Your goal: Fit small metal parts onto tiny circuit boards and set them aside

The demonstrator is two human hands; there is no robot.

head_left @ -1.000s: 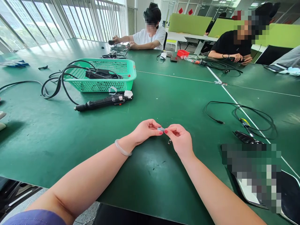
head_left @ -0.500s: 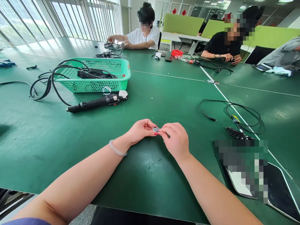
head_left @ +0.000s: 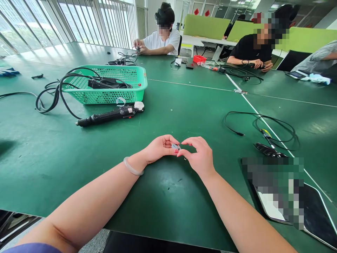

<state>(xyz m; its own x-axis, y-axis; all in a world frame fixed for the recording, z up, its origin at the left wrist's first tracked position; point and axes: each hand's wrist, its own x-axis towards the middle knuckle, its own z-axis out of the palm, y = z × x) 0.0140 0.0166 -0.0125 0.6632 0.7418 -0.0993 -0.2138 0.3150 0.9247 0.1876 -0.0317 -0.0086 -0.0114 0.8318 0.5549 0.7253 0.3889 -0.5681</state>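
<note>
Between the thumb and fingers of my left hand (head_left: 160, 148) is a small grey part (head_left: 175, 146) with a patterned face, too small to name more exactly. My right hand (head_left: 200, 156) is close on its right side. The right index finger and thumb are parted, with the thumb tip at the part's edge; whether it touches cannot be made out. Just below the right thumb, a tiny light-coloured piece (head_left: 185, 159) shows, partly covered by the hand.
A green mesh basket (head_left: 110, 95) with cables stands at the back left, and a black electric screwdriver (head_left: 110, 116) lies before it. On the right are a thin black cable (head_left: 229, 128) and a dark tablet-like device (head_left: 316, 211). Two co-workers (head_left: 171, 42) (head_left: 247, 51) sit across the green table (head_left: 168, 196).
My right index finger has lifted off the small grey part, opening a gap to the thumb. The part has tilted slightly in my left hand. One co-worker's hands have shifted to the right.
</note>
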